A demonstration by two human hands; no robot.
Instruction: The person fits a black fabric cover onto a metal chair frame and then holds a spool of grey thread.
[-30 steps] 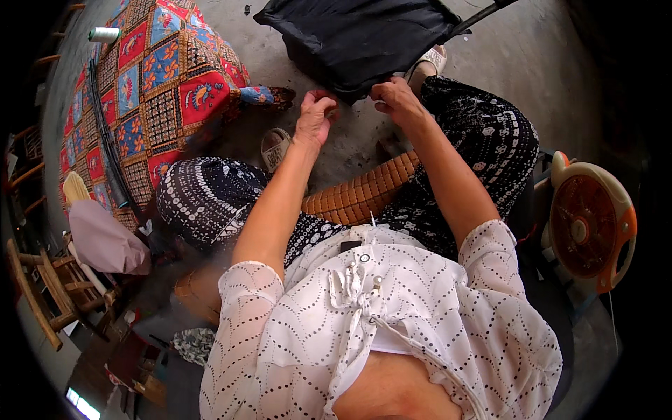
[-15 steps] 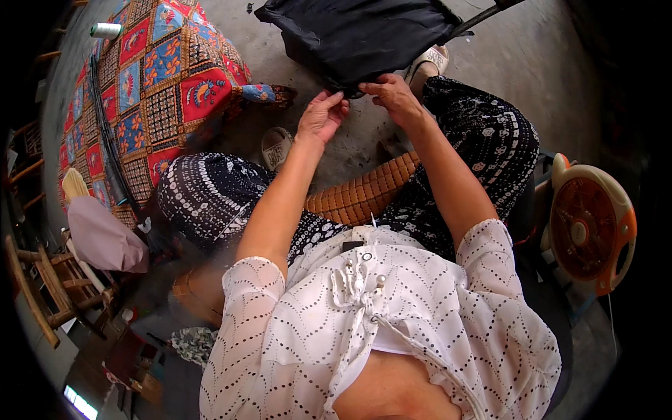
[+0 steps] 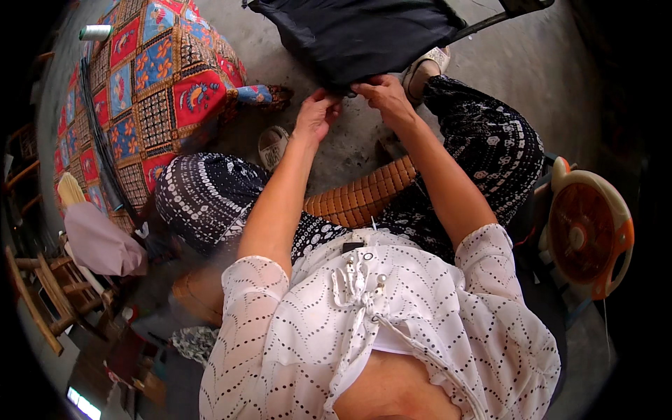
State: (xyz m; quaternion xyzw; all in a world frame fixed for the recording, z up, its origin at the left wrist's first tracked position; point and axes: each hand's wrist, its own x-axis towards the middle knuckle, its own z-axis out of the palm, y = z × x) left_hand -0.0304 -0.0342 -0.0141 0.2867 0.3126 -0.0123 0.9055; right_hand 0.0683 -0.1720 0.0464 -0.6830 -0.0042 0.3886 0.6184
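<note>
A large sheet of black fabric (image 3: pixel 364 38) spreads out in front of me at the top of the view. A dark rod (image 3: pixel 486 23) runs from its right side. My left hand (image 3: pixel 318 117) pinches the fabric's near edge, its thumb and fingers pressed together. Close beside it, my right hand (image 3: pixel 385 99) grips the same edge, the index finger and thumb near its lowest point. Whatever small part lies between the two sets of fingertips is too dark to make out.
At left, a patterned cloth (image 3: pixel 150 91) carries a thread spool (image 3: pixel 95 32) and a bundle of thin black rods (image 3: pixel 101 133). Wooden stools (image 3: pixel 52 294) stand beyond a mauve cloth (image 3: pixel 101 238). An orange and white fan (image 3: pixel 588 231) is on the right.
The black fabric has shifted slightly left, and more of the rod shows at upper right. Both hands have moved a little left with the edge, still pinching it.
</note>
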